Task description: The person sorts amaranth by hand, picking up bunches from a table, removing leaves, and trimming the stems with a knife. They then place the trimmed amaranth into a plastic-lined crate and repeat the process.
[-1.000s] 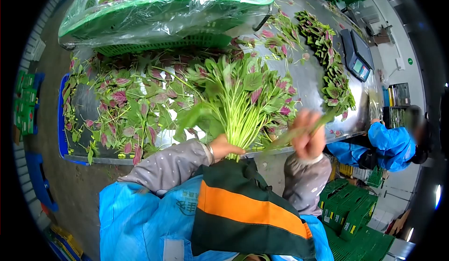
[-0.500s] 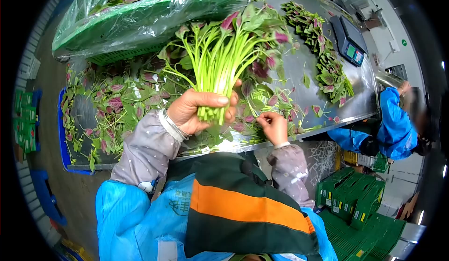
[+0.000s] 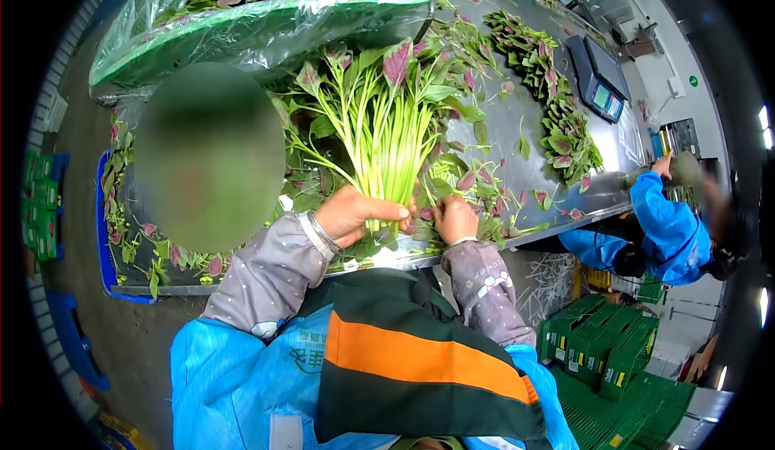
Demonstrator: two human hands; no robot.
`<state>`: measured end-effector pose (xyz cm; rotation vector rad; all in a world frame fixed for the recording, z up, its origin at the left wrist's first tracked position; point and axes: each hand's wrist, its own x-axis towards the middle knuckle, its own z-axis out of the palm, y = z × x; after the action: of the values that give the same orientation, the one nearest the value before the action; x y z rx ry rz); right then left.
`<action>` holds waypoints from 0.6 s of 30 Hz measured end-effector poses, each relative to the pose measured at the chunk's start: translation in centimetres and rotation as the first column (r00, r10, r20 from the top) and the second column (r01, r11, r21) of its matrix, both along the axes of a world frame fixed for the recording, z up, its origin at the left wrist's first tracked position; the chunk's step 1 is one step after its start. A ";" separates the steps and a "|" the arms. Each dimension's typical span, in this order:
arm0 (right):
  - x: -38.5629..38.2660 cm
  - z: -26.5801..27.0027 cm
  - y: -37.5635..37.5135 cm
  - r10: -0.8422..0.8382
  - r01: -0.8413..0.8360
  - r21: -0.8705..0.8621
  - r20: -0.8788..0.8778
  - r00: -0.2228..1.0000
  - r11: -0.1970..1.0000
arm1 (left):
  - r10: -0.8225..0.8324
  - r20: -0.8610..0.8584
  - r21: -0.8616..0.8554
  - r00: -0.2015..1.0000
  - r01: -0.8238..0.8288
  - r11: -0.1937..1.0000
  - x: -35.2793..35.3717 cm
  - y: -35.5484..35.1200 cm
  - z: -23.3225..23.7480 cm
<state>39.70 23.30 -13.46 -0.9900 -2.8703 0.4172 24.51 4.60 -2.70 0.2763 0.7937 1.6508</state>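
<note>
My left hand (image 3: 359, 214) is wrapped round the stems of a bunch of amaranth greens (image 3: 387, 147). The bunch stands upright over the table's near edge, its green and purple leaves at the top and its cut stem ends pointing down toward me. Just right of the stems is my right hand (image 3: 456, 219), fingers curled in; whatever they may pinch is too small to make out. Loose amaranth leaves (image 3: 484, 177) lie on the metal table around both hands.
A plastic-lined green crate (image 3: 266, 26) holds more greens at the back left. Bundled amaranth (image 3: 557, 103) lies in a row beside a digital scale (image 3: 599, 79). Another person in blue sleeves (image 3: 670, 216) stands at the right, near stacked green crates (image 3: 597, 341). A blurred disc hides the table's left.
The bunch and my left hand have come down slightly, nearer the table. My right hand has moved left, close to the stems. The other person's arm has shifted, and the blurred disc has appeared.
</note>
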 end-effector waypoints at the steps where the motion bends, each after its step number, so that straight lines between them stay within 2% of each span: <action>1: -0.2 -0.1 0.3 -0.022 0.022 -0.013 0.000 1.000 1.000 | 0.009 0.000 -0.010 1.000 -0.009 1.000 0.0 0.0 -0.1; 2: -0.4 -0.2 0.6 -0.042 0.042 -0.027 0.000 0.999 0.999 | 0.014 0.001 -0.023 1.000 -0.014 1.000 -0.1 -0.1 -0.2; 4: -0.1 -0.3 1.5 -0.072 0.061 -0.066 -0.192 0.979 0.996 | 0.023 0.002 -0.048 1.000 -0.023 0.999 -0.2 -0.3 -0.2; 5: 0.1 -0.5 1.9 -0.241 0.122 -0.397 -0.268 0.933 0.910 | 0.039 -0.022 -0.052 0.999 -0.041 0.998 -0.1 -0.2 -0.5; 6: 0.3 -0.7 2.3 -0.420 0.129 -0.685 -0.278 0.864 0.717 | 0.054 -0.046 -0.055 0.997 -0.057 0.997 0.3 0.0 -1.1; 7: -0.3 2.5 1.5 -0.562 0.094 -0.911 -0.164 0.811 0.401 | 0.064 -0.068 -0.058 0.996 -0.068 0.996 0.8 0.2 -1.8; 10: -1.5 4.9 -1.0 -0.562 -0.084 -0.924 -0.297 0.772 0.373 | 0.119 -0.123 -0.140 0.985 -0.136 0.981 2.9 1.0 -4.3; 11: -1.9 5.5 -1.8 -0.540 -0.107 -0.901 -0.343 0.768 0.420 | 0.115 -0.166 -0.170 0.979 -0.143 0.975 3.7 1.1 -5.4; 14: -2.4 5.8 -3.2 -0.500 -0.139 -0.885 -0.374 0.781 0.444 | 0.143 -0.071 -0.223 0.987 -0.155 0.962 5.3 0.9 -6.3; 18: -2.5 5.8 -3.5 -0.517 -0.172 -0.915 -0.353 0.780 0.365 | 0.107 -0.241 -0.301 0.965 -0.179 0.937 5.5 0.2 -8.3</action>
<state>37.23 19.80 -7.69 -0.9468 -1.6943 2.0506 29.99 4.84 -10.96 0.1757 1.2631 1.6121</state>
